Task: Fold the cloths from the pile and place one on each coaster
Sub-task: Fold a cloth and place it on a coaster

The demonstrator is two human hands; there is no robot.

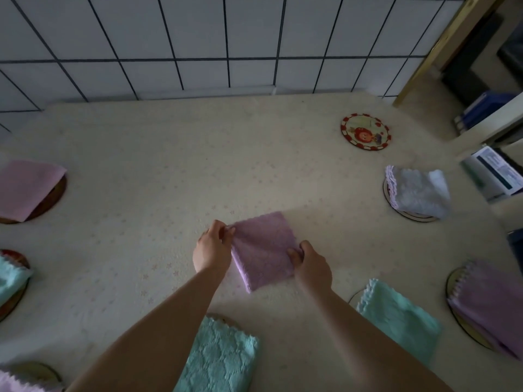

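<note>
Centrally, folded lilac cloth (261, 250) pinched by left hand (211, 247) and right hand (311, 265) (no legible writing anywhere).

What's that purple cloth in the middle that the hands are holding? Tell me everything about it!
The purple cloth is a soft, fluffy-looking pale lilac towel with a faint embossed pattern and a wavy, scalloped edge. It is folded into a small square of several layers, turned like a diamond, and lies on the cream table near the middle. The left hand pinches its left corner, and the right hand grips its right edge. It sits on no coaster and touches no other cloth.
</note>
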